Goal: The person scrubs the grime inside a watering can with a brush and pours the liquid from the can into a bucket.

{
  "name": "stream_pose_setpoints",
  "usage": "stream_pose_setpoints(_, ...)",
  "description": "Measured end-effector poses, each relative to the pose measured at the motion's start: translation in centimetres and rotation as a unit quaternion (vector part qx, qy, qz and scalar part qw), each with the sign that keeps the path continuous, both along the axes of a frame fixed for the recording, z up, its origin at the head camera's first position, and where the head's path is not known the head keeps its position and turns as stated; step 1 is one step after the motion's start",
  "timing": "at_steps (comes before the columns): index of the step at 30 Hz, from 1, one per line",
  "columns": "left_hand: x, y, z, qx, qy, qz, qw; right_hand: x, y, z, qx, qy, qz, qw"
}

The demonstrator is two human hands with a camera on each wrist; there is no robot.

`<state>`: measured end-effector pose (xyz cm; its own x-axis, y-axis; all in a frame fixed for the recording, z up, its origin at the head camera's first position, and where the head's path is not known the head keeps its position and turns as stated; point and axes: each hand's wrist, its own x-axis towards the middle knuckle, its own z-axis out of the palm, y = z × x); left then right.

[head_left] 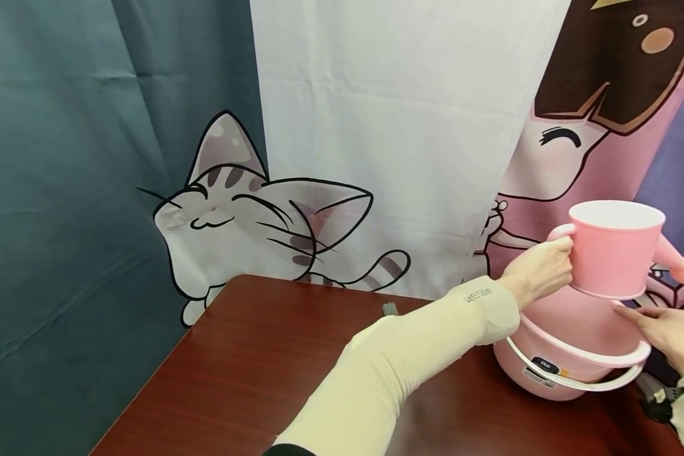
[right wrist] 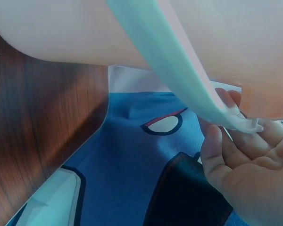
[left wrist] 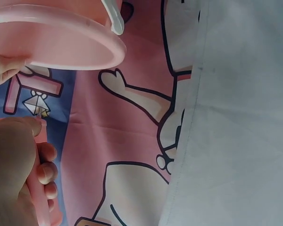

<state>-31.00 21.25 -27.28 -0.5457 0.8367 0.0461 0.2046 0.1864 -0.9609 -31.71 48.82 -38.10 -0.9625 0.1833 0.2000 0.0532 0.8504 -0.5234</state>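
My left hand grips the handle of a pink watering can and holds it upright over a pink bucket. The can's spout points right. In the left wrist view, the fingers curl round the handle. At the bucket's right side, my right hand holds the rim, one fingertip over its edge. From the right wrist view, this hand lies by the end of the bucket's white carrying handle; the bucket hides part of its fingers.
The bucket stands on the brown wooden table at its right side. A small grey object shows partly behind my left sleeve. Dark objects lie beneath my right wrist. A printed cartoon curtain hangs behind the table.
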Motion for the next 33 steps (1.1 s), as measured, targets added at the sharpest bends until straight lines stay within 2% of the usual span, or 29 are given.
stream_pose_setpoints(3, 0.0, -0.1, -0.2, 0.004, 0.003, -0.005, 1.0000, 0.1, 0.0, -0.1, 0.000, 0.002, -0.003, 1.000)
stream_pose_setpoints(9, -0.2, -0.5, -1.0, 0.036, 0.016, -0.044, 0.9982, 0.1, 0.0, -0.3, -0.009, 0.009, -0.008, 1.000)
stream_pose_setpoints(12, -0.3, -0.9, -1.3, 0.043, 0.013, -0.046, 0.9979, 0.1, -0.1, -0.5, -0.017, 0.012, -0.001, 1.000)
stream_pose_setpoints(17, -0.3, -1.7, -1.7, 0.089, -0.018, -0.050, 0.9946, -0.1, -0.1, -0.6, -0.022, 0.004, 0.008, 1.000)
stream_pose_setpoints(21, -0.2, -2.5, -2.0, 0.163, -0.063, -0.049, 0.9835, -0.3, 0.0, -0.5, -0.023, 0.004, 0.011, 1.000)
stream_pose_setpoints(22, -0.1, -2.7, -2.0, 0.186, -0.081, -0.045, 0.9782, -0.3, 0.0, -0.4, -0.020, 0.004, 0.010, 1.000)
stream_pose_setpoints(24, -0.1, -2.8, -2.0, 0.242, -0.127, -0.029, 0.9615, -0.4, -0.1, -0.4, -0.015, 0.002, 0.009, 1.000)
stream_pose_setpoints(28, 0.0, -2.8, -1.9, 0.349, -0.219, 0.025, 0.9109, -0.6, -0.4, -0.4, -0.019, -0.004, 0.015, 1.000)
stream_pose_setpoints(29, 0.0, -2.8, -1.8, 0.367, -0.232, 0.040, 0.8998, -0.7, -0.5, -0.3, -0.022, -0.005, 0.016, 1.000)
stream_pose_setpoints(31, -0.1, -2.7, -1.7, 0.394, -0.247, 0.063, 0.8830, -0.8, -0.6, -0.3, -0.030, -0.007, 0.017, 0.999)
stream_pose_setpoints(33, -0.1, -2.9, -1.8, 0.419, -0.259, 0.071, 0.8676, -0.8, -0.7, -0.2, -0.036, -0.011, 0.013, 0.999)
